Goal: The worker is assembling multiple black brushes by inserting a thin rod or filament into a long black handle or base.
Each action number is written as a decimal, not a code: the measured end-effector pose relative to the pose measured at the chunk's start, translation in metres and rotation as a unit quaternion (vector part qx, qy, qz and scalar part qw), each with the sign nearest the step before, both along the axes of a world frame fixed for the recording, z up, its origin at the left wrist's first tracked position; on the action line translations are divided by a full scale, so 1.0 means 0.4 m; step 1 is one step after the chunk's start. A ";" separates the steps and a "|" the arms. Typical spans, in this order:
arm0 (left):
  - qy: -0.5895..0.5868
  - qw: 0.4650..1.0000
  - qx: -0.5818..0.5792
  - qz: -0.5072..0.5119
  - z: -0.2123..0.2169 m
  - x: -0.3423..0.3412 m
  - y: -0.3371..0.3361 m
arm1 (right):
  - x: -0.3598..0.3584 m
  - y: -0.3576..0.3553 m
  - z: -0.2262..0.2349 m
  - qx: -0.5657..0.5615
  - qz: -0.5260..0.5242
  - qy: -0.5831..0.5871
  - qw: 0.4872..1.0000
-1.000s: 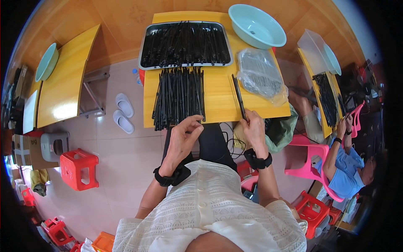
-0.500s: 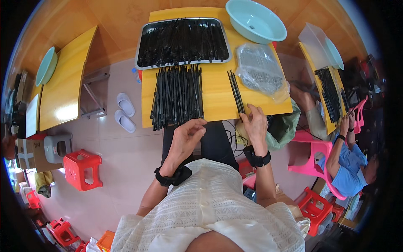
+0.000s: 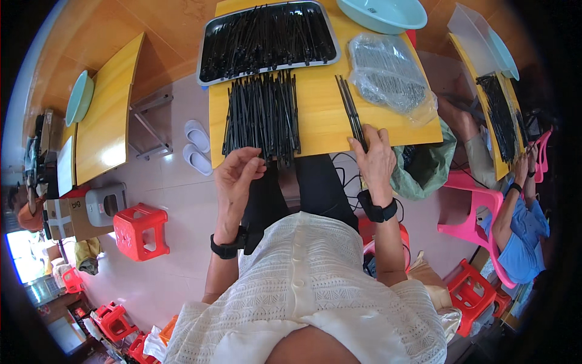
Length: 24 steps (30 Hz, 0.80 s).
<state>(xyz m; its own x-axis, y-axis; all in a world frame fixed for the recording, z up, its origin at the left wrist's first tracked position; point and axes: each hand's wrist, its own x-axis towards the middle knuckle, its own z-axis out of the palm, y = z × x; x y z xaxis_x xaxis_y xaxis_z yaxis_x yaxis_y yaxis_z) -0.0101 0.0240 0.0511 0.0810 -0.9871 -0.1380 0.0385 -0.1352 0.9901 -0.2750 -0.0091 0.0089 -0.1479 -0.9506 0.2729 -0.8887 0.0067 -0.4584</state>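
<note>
A dense row of thin black rods (image 3: 260, 118) lies on the yellow table (image 3: 319, 136), their near ends sticking out past its front edge. At those ends my left hand (image 3: 233, 179) is closed in a pinch, with a rod's dark end seemingly between thumb and forefinger. To the right, a few rods (image 3: 350, 109) lie close together as a small bundle. My right hand (image 3: 377, 161) closes on their near ends, thumb on one side and fingers on the other. Behind the row, a metal tray (image 3: 209, 70) holds a large heap of similar rods.
A clear plastic bag of parts (image 3: 391, 76) and a light blue basin (image 3: 388, 17) are on the table's right side. A green sack (image 3: 433, 167) hangs beneath. Farther right a person in a blue shirt (image 3: 515, 233) handles rods. Red stools (image 3: 140, 232) stand on the floor.
My left hand has moved left along the near ends of the row, its fingers now pinched there. My right hand stays at the small bundle. The whole view has shifted slightly.
</note>
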 end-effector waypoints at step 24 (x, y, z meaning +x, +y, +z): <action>0.068 0.997 -0.011 0.032 -0.005 0.012 0.122 | 0.256 -0.080 -0.054 0.051 0.120 -0.113 0.985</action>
